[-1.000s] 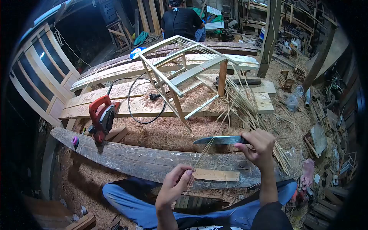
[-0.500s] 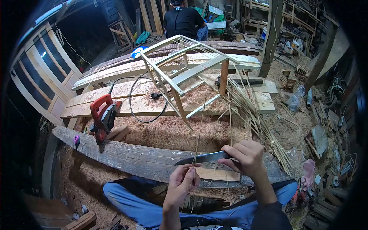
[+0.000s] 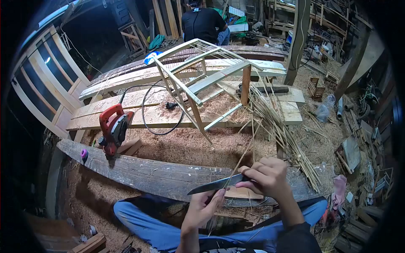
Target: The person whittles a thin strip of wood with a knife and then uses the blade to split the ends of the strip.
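Observation:
My right hand (image 3: 266,176) is closed around the handle of a knife (image 3: 209,187), its dark blade pointing left. Below the blade, my left hand (image 3: 203,211) pinches a thin bamboo strip (image 3: 243,158), which slants up to the right past the knife. The blade lies across the strip just above my left fingertips. Under the knife, a short pale wood piece (image 3: 253,193) rests on the weathered plank (image 3: 160,175) in front of my legs. A bundle of thin bamboo strips (image 3: 287,139) leans onto the plank's right end.
A slatted wooden frame (image 3: 219,78) stands on pale boards (image 3: 143,120) strewn with shavings. The red electric planer (image 3: 114,128) and a purple tape roll (image 3: 84,154) sit to the left. Another person (image 3: 202,25) sits at the back, facing away. Scrap wood (image 3: 350,154) lies at right.
The strip has swung from nearly upright to leaning right. My right hand and the knife have shifted slightly left and down, while my left hand has turned a little.

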`<state>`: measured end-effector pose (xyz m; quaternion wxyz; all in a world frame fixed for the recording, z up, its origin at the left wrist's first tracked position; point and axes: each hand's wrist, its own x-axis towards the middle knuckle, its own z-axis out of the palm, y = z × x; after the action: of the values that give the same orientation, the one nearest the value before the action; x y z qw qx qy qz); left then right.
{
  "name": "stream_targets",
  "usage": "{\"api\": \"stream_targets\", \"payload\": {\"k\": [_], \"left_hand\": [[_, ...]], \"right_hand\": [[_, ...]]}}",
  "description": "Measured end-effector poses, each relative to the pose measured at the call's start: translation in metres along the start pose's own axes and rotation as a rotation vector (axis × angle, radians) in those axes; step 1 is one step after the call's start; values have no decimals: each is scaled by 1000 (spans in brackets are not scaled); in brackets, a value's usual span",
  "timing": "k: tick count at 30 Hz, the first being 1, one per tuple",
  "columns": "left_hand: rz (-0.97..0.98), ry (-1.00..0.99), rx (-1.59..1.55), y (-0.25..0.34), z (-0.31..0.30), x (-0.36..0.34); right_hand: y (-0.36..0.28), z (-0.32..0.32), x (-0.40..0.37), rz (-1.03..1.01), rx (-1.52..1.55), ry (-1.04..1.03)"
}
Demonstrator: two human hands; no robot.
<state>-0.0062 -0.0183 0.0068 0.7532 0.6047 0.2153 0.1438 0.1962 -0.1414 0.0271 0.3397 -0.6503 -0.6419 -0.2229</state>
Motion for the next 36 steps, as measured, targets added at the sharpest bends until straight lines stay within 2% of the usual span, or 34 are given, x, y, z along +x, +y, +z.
{"api": "stream_targets", "payload": {"k": [4,6,9,17,23,25,31,36], "left_hand": [[20,4,5,6,-2,-2],[77,107,110,9,-2,-1],[23,52,9,4,-19,-2],[-31,21,90,10,-21,2],[-46,39,-88,11,-14,4],[-40,11,-241,8,-12,6],[-26,84,-125,6,-8,4],[-22,68,-52,2,7,0]], "right_hand": [[8,-4,-1,19,-30,30],[15,-9,-1,42,-52,27],[30,-17,-1,67,-82,35],[32,-10,-3,84,-87,15],[24,1,-4,71,-63,-4],[19,3,-3,53,-58,-2],[16,4,-4,58,-20,-33],[-6,15,-2,-4,57,-56]]}}
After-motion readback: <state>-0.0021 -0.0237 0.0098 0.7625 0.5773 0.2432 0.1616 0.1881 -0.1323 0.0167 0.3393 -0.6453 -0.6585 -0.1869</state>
